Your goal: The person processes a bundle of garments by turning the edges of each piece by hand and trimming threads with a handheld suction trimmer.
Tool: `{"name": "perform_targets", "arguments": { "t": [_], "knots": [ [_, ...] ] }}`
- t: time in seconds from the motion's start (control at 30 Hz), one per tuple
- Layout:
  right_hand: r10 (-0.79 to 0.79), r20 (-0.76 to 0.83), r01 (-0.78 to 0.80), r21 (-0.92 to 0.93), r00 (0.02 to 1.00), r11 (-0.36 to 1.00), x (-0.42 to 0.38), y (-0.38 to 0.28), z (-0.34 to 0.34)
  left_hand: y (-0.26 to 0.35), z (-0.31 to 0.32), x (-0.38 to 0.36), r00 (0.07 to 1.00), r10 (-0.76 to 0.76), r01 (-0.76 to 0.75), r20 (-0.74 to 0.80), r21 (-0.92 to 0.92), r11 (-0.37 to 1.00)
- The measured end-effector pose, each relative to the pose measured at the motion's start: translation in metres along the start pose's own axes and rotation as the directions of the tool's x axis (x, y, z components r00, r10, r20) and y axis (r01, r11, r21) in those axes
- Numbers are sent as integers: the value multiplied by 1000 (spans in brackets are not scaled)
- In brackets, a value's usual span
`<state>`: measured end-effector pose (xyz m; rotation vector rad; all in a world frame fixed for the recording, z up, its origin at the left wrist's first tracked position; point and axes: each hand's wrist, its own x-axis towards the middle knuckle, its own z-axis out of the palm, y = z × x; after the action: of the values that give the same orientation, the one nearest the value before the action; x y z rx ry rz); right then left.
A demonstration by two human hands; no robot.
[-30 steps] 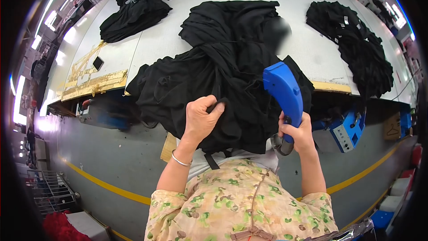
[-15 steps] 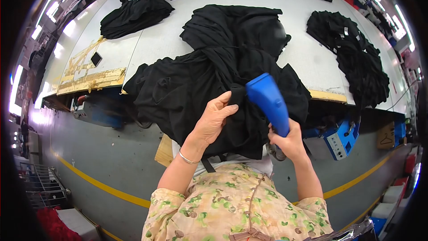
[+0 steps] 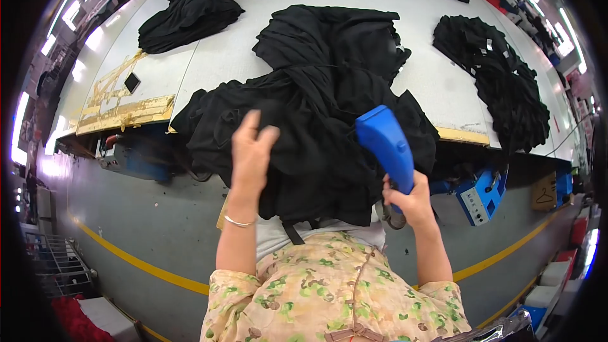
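Note:
Black garments (image 3: 316,88) lie in a bunched heap at the table's front edge, with their near part hanging over my lap. My left hand (image 3: 250,149) is over the left part of the cloth, a bit smeared by motion, its fingers apart and nothing visible in them. A thin bracelet is on that wrist. My right hand (image 3: 410,201) is wrapped round the handle of a blue hand-held nozzle (image 3: 387,142) with a wide flat head. The head points up and left over the black cloth; a grey hose shows below my grip.
The white table (image 3: 221,57) carries black garment piles at the back left (image 3: 190,19) and the right (image 3: 494,76). A dark phone-like object (image 3: 132,83) lies near its worn left edge. Under the table on the right stands a blue machine (image 3: 481,196), beside a cardboard box (image 3: 544,193).
My left hand has moved left and away from the cloth beside the nozzle, and its fingers have opened. The nozzle has shifted slightly right in my right hand.

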<state>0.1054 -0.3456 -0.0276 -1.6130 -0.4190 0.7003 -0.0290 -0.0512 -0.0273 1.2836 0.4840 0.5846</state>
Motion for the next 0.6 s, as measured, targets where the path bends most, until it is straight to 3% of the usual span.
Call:
{"name": "perform_targets", "arguments": {
  "t": [0.03, 0.07, 0.13, 0.2, 0.23, 0.27, 0.33, 0.47, 0.57, 0.6],
  "knots": [
    [-17, -28, 18, 45, 999, 999, 0, 0, -6, -5, -22, 7, 955, 238, -145, -175, 424, 894],
    [-34, -56, 39, 90, 998, 995, 0, 2, -10, -2, -32, 12, 830, 512, -164, -223, 779, 605],
    [-48, -103, 57, 87, 994, 995, 0, 7, -16, 24, -42, 3, 866, 447, -230, -224, 616, 753],
    [-24, -118, 36, 104, 993, 994, -4, 13, -18, 65, -21, -18, 898, 424, -364, -118, 341, 866],
    [-11, -125, 25, 107, 992, 994, -7, 15, -17, 83, -13, -32, 876, 483, -467, -12, 227, 854],
    [1, -128, 12, 99, 992, 995, -10, 16, -16, 99, -5, -46, 834, 545, -552, 84, 99, 828],
    [29, -132, -18, 83, 991, 996, -18, 17, -13, 129, 20, -78, 665, 724, -687, 181, -230, 689],
    [19, -148, -7, 78, 989, 997, -29, 17, -8, 172, 37, -107, 344, 879, -671, 330, -569, 476],
    [12, -153, 0, 82, 988, 997, -34, 14, -4, 187, 28, -103, 204, 843, -667, 497, -560, 492],
    [17, -150, -4, 83, 989, 997, -36, 12, -3, 186, 26, -102, 195, 849, -622, 490, -607, 494]
  ]
}}
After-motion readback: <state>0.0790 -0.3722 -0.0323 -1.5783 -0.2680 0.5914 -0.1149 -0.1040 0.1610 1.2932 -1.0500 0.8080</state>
